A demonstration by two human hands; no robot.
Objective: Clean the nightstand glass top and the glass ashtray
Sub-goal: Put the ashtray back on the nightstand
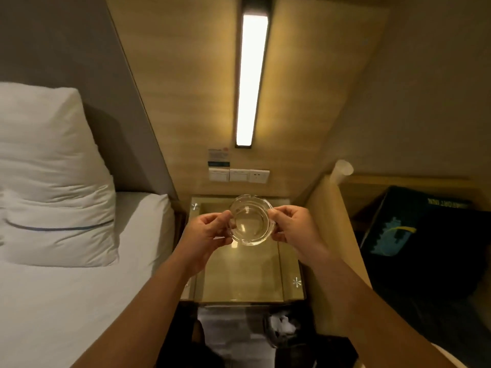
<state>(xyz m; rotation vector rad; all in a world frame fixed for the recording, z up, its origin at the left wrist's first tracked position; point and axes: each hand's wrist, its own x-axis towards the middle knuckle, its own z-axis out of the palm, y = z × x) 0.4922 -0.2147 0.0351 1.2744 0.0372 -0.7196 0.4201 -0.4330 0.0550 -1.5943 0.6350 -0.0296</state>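
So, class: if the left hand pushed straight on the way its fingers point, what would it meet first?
The glass ashtray that the left hand now grips; beyond it, probably the right hand, though depth is unclear.

Both bare forearms are extended forward; the left hand and right hand are curled, fingertips pinched inward toward each other.

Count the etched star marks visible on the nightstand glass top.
2. One star mark at the glass top's far left corner, one at its near right corner. The left forearm covers the near left corner, so another may be hidden.
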